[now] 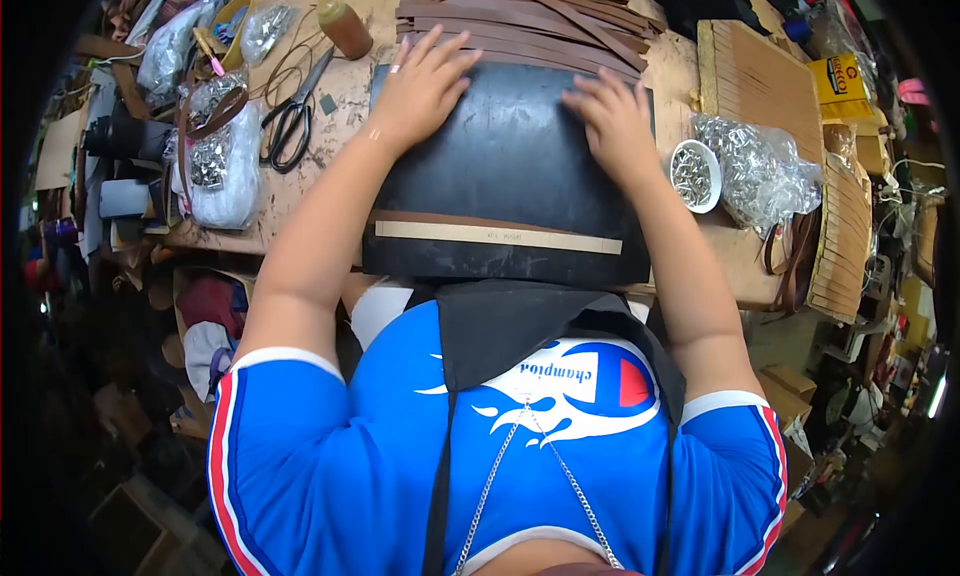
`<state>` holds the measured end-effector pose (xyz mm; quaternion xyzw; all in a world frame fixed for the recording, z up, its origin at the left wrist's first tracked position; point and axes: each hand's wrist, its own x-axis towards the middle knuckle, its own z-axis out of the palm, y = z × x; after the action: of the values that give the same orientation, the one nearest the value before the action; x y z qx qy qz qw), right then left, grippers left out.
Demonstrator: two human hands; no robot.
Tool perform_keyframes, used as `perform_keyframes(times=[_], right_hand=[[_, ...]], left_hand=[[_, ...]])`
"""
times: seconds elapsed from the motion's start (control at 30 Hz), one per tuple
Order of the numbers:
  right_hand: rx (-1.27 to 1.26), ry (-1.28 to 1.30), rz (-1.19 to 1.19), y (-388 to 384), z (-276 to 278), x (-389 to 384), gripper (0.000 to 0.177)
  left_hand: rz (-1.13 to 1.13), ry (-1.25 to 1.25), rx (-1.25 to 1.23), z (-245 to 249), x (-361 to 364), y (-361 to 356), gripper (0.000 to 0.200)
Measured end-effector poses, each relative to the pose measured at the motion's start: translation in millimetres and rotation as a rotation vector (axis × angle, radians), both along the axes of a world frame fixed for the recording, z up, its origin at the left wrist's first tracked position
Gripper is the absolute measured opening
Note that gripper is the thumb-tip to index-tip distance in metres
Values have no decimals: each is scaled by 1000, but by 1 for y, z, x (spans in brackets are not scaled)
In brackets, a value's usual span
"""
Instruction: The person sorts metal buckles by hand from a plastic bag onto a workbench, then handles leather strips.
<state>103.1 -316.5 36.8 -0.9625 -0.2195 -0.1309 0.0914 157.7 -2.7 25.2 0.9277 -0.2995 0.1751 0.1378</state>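
Looking outward from the chest, I count one pale strip (497, 237) along the near edge of one black mat (510, 176), which reaches the near edge of the table (340, 151). Two hands rest on the mat's far half. The left hand (420, 84), at 11 o'clock, lies spread flat and grips nothing. The right hand (612, 118), at 1 o'clock, has its fingers bent and tips down, holding nothing. One pair of scissors (292, 116) lies at 9, one bowl of rivets (692, 176) at 3, leaving little side room. One stack of brown straps (520, 21) meets the mat's far edge at 12.

A single head-worn camera looks steeply down from close above, over the person's blue shirt (400, 426) onto the workbench (345, 81), wide-angle, edges darkened
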Motion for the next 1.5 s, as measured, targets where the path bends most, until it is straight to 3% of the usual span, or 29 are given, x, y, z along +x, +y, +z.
perform_keyframes(times=[0.13,0.2,0.3,0.37,0.5,0.63,0.8,0.97,1.03,1.13,1.17,1.2,1.27,1.33,1.4,1.47,1.5], right_hand=[[186,32,217,-17,9,-109,45],[176,86,277,-25,6,-155,46],[201,67,189,-25,1,-184,45],[165,75,-8,-17,7,-184,40],[229,180,51,-16,15,-162,20],[302,238,84,-18,15,-148,16],[124,469,20,-14,36,-122,11],[193,220,58,-29,45,-17,10],[-55,-14,-95,-34,51,23,10],[48,-30,-178,-35,62,46,9],[89,30,-195,-36,62,48,9],[88,29,-192,-35,63,44,9],[226,293,-109,-36,65,27,12],[423,540,-19,-39,41,0,14],[410,643,-51,-31,25,-32,13],[115,257,-59,-18,14,-66,13],[180,195,-80,-14,5,-78,17]], left_hand=[[-64,130,-209,17,-124,26,32],[-73,184,-157,23,-181,33,37],[36,201,-129,28,-211,30,37],[92,193,-144,25,-207,30,32],[37,274,-167,27,-186,31,18],[87,347,-143,32,-178,31,16],[5,550,-204,33,-142,37,17],[66,229,-262,44,-53,19,15],[117,95,-196,52,-12,11,18],[227,-93,-150,64,11,-3,19],[256,5,-171,66,15,-4,25],[259,4,-172,65,13,-1,25],[282,315,-85,62,-3,9,25],[210,669,-157,60,-35,20,23],[161,693,-84,52,-70,28,22],[217,572,-123,42,-96,37,22],[271,444,-163,37,-101,43,22]])
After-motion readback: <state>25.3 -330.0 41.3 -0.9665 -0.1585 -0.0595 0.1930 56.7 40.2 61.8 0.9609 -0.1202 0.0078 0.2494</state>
